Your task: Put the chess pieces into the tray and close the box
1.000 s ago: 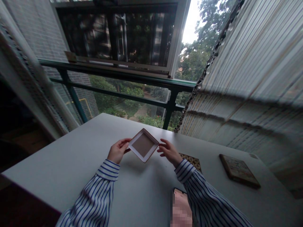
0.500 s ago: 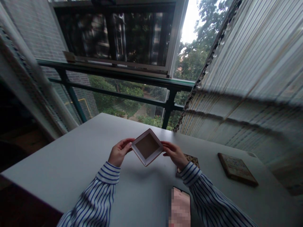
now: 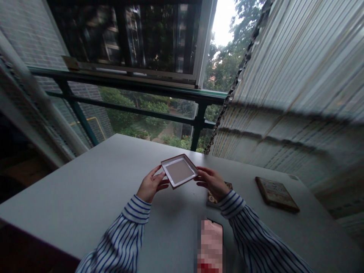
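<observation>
Tray (image 3: 179, 171): square, shallow and pale-lined, held up over the white table (image 3: 108, 197) between the two hands, its open side and flat inner floor turned to the viewer; a soft shadow lies below it.
Tray's turn: half a second ago it hung as an upright diamond with a corner pointing down; now it is swung and tipped back, the lowest corner lying toward the left hand and more of the inner walls showing.
Left hand (image 3: 151, 184): closed lightly on the left edge, thumb at the rim, lower fingers partly spread beneath; it had hold of the left corner in both earlier frames too.
Right hand (image 3: 211, 182): bent around the right corner, fingertips against it, lower fingers loosely extended; a second ago these fingers were spread just beside that corner. How firmly it pinches cannot be told.
Round-patterned piece (image 3: 212, 199): on the table, partly hidden by the right hand and cuff.
Phone (image 3: 212, 242): near the front, inside the right forearm, its screen blurred out.
Brown slab (image 3: 276, 193): flat at the right, well apart from both hands.
View: shifted slightly, so the railing (image 3: 136, 108) and curtain (image 3: 298, 64) sit further left than before.
</observation>
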Demonstrator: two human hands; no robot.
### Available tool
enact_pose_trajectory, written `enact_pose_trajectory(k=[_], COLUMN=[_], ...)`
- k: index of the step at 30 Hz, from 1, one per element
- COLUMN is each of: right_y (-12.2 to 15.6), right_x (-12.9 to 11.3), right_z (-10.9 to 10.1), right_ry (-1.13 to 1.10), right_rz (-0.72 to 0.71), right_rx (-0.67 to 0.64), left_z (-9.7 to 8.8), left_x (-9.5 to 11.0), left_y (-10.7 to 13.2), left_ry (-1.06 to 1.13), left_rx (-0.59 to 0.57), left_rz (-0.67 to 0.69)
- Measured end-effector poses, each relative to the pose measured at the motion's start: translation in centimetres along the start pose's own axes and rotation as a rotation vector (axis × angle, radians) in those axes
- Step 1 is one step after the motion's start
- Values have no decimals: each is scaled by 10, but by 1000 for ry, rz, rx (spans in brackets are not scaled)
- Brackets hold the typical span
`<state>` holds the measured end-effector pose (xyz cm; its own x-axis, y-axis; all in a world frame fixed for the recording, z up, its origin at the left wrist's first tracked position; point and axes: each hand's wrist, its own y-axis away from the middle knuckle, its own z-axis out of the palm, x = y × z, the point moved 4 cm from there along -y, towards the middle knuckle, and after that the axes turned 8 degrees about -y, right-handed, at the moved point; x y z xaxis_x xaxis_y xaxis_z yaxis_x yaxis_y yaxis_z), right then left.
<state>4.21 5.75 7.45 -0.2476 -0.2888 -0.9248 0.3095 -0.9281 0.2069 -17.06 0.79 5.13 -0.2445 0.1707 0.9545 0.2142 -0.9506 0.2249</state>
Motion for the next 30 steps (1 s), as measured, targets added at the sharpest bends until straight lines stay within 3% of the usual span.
enact_pose_trajectory(k=[8,19,24,30], right_y=[15,32,45,59], right_x=[-7,-13,-15,-12], right_z=[-8,-32,-45,-68], right_ry=[16,64,82,47], right_rz=[12,-112,-176,-206], right_rx=[30,32,44,106], left_z=[16,42,51,61], left_x=[-4,-5,-10,-18], left_y=[-4,-4,-3,8], left_ry=[32,7,-59,-329], left_rx=[-53,-115,-148,-22], left_rz=[-34,-5,140,461])
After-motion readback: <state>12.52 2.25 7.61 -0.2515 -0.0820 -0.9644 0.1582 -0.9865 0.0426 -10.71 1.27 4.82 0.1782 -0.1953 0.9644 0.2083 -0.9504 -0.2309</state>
